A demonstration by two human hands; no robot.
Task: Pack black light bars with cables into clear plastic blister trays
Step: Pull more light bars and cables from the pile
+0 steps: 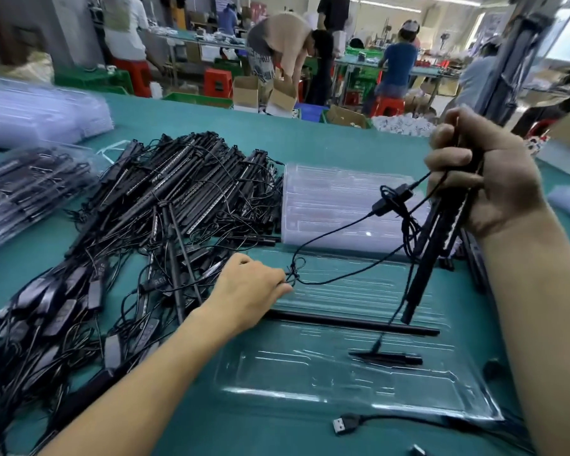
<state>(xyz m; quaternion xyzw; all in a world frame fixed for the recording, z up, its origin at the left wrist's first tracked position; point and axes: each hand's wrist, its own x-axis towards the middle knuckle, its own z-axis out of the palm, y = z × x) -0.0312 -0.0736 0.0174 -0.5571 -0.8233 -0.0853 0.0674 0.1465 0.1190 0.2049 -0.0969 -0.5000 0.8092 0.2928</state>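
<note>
**Right grip clamps the bars, left grip pinches the cable**

The right hand (484, 172) is raised at the right, fingers curled tight round a bundle of black light bars (431, 245) that hangs steeply down, its lower end over the clear blister tray (343, 383). The left hand (250, 287) lies low at the tray's left edge, forearm stretched across the worktop (277, 133), fingertips pinching the tied loop of the thin cable (339, 232) that sags up to the held bundle.

One single bar (352, 322) lies lengthwise in the tray, with a shorter black piece (385, 358) nearer the person. A USB plug (344, 425) lies just off the tray's near rim.

Left of the tray a tangled pile of bars and cables (165, 199) crowds the left forearm. Behind the tray stands a stack of empty trays (343, 205); filled trays (23, 189) sit at the far left. Bare green worktop shows beyond the pile and stack.
</note>
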